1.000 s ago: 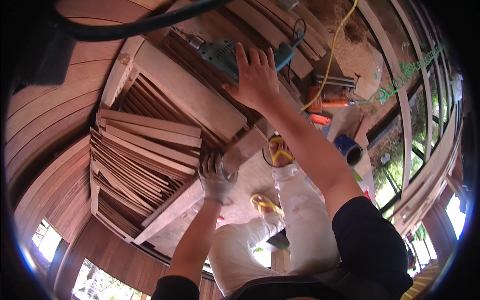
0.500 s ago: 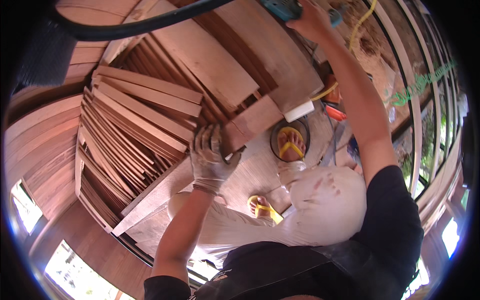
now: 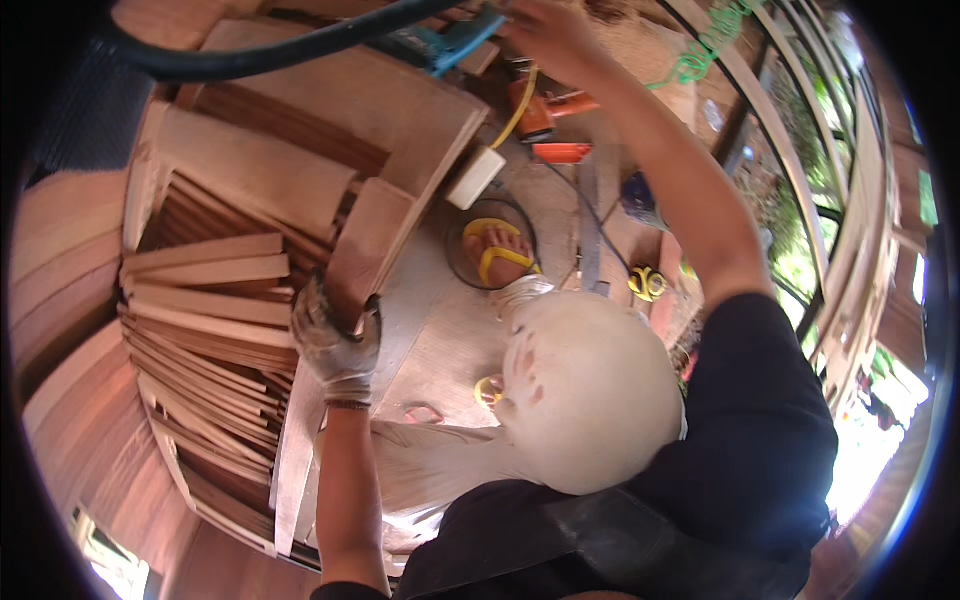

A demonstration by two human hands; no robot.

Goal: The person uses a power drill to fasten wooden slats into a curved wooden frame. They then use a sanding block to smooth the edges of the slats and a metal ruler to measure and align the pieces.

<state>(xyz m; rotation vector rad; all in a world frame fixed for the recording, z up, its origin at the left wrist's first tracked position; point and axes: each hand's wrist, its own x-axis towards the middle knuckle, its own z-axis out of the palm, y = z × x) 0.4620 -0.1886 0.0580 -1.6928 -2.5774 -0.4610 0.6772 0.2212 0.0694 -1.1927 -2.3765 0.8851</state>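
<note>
Since the earlier frame, the bare right hand had shifted to the handle end of the teal power drill, near the wide brown wooden board; I could not tell its grip. Dirty white-gloved left hand fingers clenched a short brown wooden board.

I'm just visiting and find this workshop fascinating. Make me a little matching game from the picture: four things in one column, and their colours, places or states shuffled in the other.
Things
1. Left hand
2. Coiled line
3. White block
4. Right hand

Descriptions
A. Bare, near the handle of the teal power tool
B. Where a yellow cord ends
C. Wearing a glove
D. Green, toward the top right of the picture

Right pairs: 1-C, 2-D, 3-B, 4-A
</note>
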